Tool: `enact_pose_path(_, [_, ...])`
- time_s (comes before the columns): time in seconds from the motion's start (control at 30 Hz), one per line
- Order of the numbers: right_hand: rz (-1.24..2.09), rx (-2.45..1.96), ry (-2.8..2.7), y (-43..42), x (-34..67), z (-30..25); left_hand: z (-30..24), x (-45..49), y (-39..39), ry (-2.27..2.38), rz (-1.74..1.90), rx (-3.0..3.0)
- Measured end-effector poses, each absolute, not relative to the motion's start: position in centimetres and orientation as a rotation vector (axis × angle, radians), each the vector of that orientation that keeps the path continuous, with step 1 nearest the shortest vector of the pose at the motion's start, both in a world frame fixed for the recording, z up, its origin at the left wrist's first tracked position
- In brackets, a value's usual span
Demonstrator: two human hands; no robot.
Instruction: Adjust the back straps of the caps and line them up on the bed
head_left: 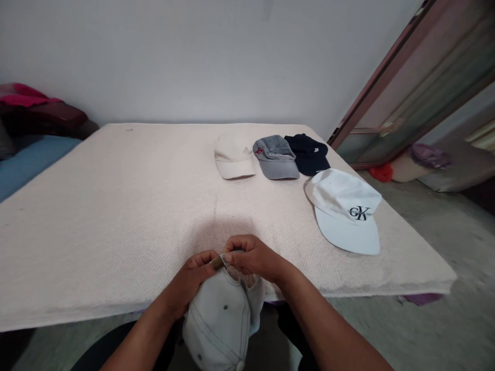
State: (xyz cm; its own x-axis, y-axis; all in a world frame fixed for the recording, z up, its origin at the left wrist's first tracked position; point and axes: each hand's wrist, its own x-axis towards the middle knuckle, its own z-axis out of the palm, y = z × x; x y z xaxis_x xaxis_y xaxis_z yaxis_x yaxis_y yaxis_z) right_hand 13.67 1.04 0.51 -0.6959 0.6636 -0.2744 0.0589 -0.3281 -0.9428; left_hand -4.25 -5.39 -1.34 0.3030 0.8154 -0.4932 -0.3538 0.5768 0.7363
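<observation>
Pale cloth (116, 221), hands (198, 272) (251, 253) together on cap (218, 319)

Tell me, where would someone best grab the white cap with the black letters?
Probably by the brim of the white cap, coming from the near side. The broad brim juts toward the table's near edge, clear of other caps, whereas the navy cap sits close behind the crown.

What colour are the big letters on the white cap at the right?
Black. The letters show best in the head view.
</observation>
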Motion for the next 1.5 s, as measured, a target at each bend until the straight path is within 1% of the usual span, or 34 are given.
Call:
enact_pose_path(0.2, [2.158, -0.857, -1.516, 1.1, 13.9, 0.6, -1.1, -4.2, -5.4, 0.976, 0.836, 0.546])
enact_pose_path(0.43, [2.134, -0.91, -1.399, 0.9, 13.3, 0.2, -1.1, -4.3, -5.3, 0.981, 0.841, 0.562])
enact_pose_path(0.7, [2.218, -0.794, -1.373, 1.0, 13.6, 0.2, -1.2, -4.3, -5.3, 0.947, 0.857, 0.533])
enact_pose_path(1.0, [2.266, -0.822, -1.252, 0.9, 13.3, -0.2, -1.2, -4.3, -5.4, 0.968, 0.827, 0.558])
enact_pose_path(1.17, [2.326, -0.74, -1.253, 0.9, 13.4, 0.3, -1.1, -4.3, -5.5, 0.932, 0.836, 0.527])
enact_pose_path(1.5, [2.304, -0.711, -1.345, 0.7, 13.6, 0.7, -0.7, -4.1, -5.4, 0.862, 0.844, 0.515])
